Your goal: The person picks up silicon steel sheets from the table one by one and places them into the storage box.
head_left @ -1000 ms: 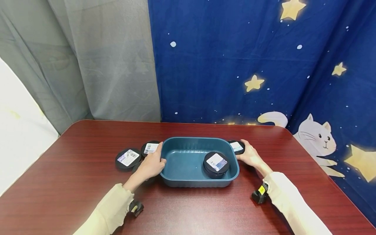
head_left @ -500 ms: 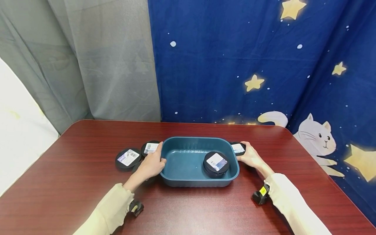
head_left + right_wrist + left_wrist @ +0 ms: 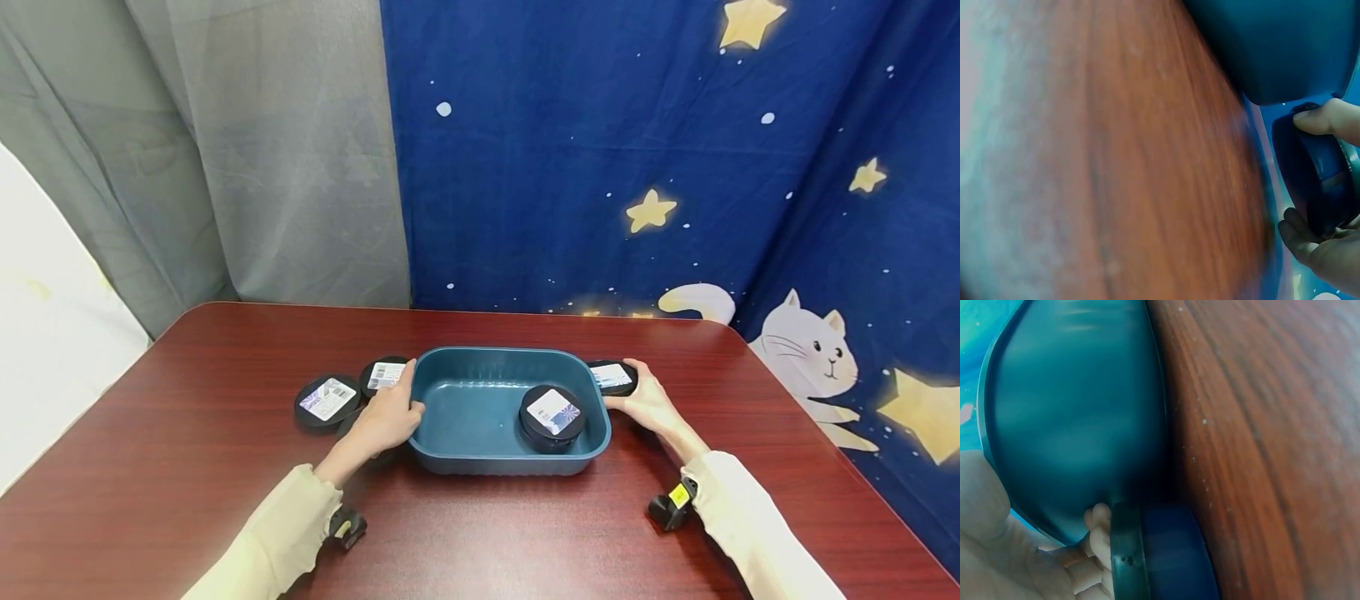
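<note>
A teal rectangular tub (image 3: 472, 417) with rounded corners stands on the table. My left hand (image 3: 386, 417) grips its left rim, the index finger lying along the edge. In the left wrist view, that hand's curled fingertips (image 3: 1100, 519) are right beside a round black container (image 3: 1166, 556). Beyond the tub's right end, my right hand (image 3: 645, 402) pinches a round, flat black container (image 3: 613, 377) with a white label. The right wrist view has this container (image 3: 1310, 169) between thumb and fingers. Inside the tub, at the right, sits a stack of round black containers (image 3: 552, 419).
Left of the tub lie more labelled black containers, one at the outer left (image 3: 327, 402) and one behind the left hand (image 3: 382, 375); another is partly hidden beneath that hand. The reddish-brown table (image 3: 187, 467) ends at the back before grey and blue curtains (image 3: 525, 167).
My right hand has moved slightly right with the black container, away from the tub's right end. The left hand and the tub have stayed in place.
</note>
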`<state>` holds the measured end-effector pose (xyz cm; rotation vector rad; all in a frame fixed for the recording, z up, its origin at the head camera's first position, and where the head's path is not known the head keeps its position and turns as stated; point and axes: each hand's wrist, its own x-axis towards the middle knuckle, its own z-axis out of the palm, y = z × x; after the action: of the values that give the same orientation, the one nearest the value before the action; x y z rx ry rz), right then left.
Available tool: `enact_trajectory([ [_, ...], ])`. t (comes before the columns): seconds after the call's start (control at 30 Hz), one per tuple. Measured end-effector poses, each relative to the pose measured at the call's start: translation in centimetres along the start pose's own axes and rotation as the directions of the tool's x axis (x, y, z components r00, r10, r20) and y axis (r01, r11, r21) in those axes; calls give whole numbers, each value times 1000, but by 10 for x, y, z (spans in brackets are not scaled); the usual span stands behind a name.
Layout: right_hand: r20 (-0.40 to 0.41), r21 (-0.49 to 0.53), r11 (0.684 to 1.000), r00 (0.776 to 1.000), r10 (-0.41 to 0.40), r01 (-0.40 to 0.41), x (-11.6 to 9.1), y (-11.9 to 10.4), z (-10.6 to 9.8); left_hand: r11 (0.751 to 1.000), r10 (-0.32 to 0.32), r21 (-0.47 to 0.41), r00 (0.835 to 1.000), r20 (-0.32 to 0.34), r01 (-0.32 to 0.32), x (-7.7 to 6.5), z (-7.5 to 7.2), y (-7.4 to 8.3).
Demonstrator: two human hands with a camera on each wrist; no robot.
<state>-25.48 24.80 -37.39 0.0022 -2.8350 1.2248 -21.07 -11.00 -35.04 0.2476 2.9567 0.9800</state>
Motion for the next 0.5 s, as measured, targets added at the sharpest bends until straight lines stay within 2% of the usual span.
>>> enact_trajectory([
  [0.3,-31,83,997,999,6,-4,-2,-1,-5,999,33,30,999,-37,-32,2,1,-1],
  [0.5,-62,123,992,998,31,-23,-6,-4,-8,1000,20,17,1000,-18,-20,1,1,-1],
])
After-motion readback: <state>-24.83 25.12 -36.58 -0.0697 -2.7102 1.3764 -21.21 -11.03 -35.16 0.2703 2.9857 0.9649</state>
